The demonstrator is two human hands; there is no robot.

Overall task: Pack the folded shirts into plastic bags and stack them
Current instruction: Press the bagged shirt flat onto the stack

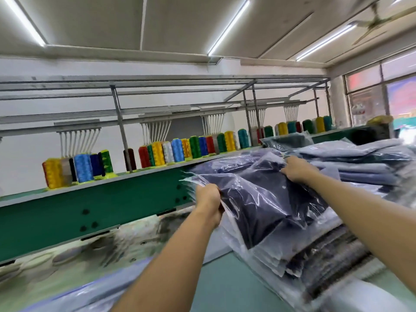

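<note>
Workshop with a white ceiling, tube lights (229, 25), a ceiling fan (376, 21) at far right and a window (382, 97) on the right wall. A long green machine beam (90, 199) runs from near left to far right; a row of thread cones (157, 152) in yellow, blue, red, green and white stands along its top under a metal rack.

Green table (225, 280) in the near field, blurred at the near left.

Bagged shirt (258, 199): dark navy, inside clear plastic, held tilted at centre right, its low end toward the near side. It lies on or just over a stack of bagged dark shirts (315, 257) on the table; contact unclear.

Left hand (208, 199): fingers curled tight round the bag's left edge, pinching plastic and cloth together.

Right hand (297, 168): fingers curled over the bag's far right corner, gripping it.

Far right, just beyond the right hand: a pile of grey-blue bagged garments (360, 163), with one dark green bag on its far side
</note>
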